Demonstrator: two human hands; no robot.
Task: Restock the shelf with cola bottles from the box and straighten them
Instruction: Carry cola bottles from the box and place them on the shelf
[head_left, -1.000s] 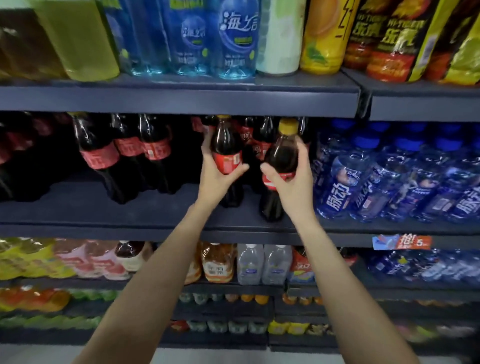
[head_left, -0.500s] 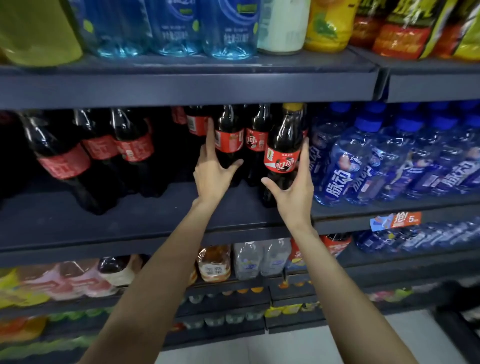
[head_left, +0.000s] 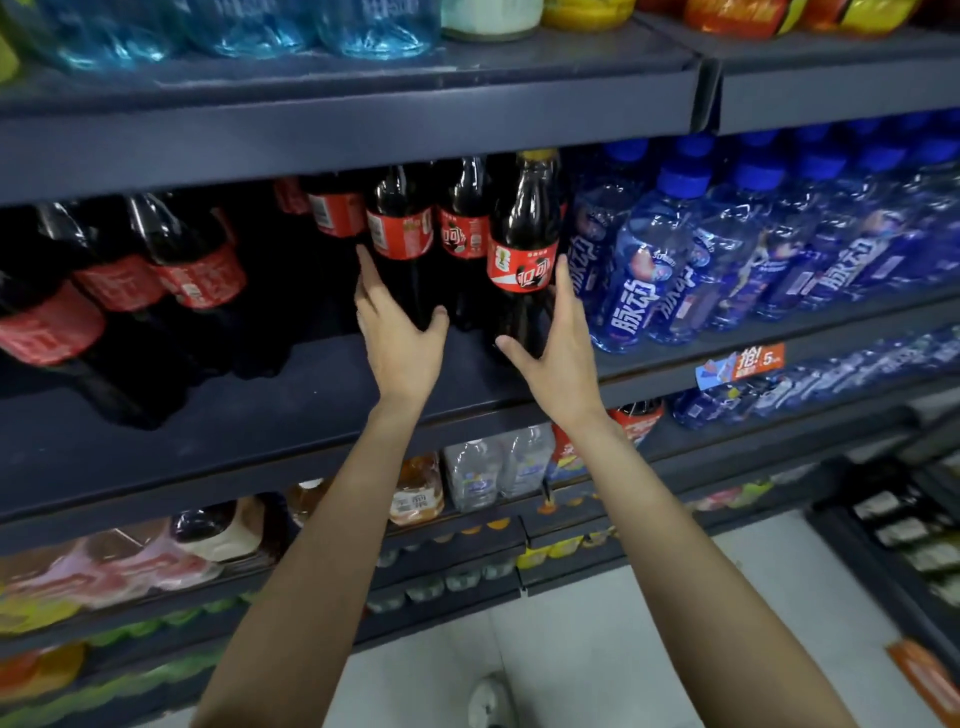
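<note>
Single head-worn wide-angle view, close before the dark shelf (head_left: 311, 384), facing forward and slightly down past both forearms toward the floor (head_left: 597, 649).

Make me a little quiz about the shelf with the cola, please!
1. True or false: the right hand touches the yellow-capped cola bottle.
2. What stands just right of that bottle? A) blue water bottles B) juice cartons C) boxes
3. Fill in: the left hand is on a cola bottle with a ___ label.

Key: 1 true; 2 A; 3 red.
</note>
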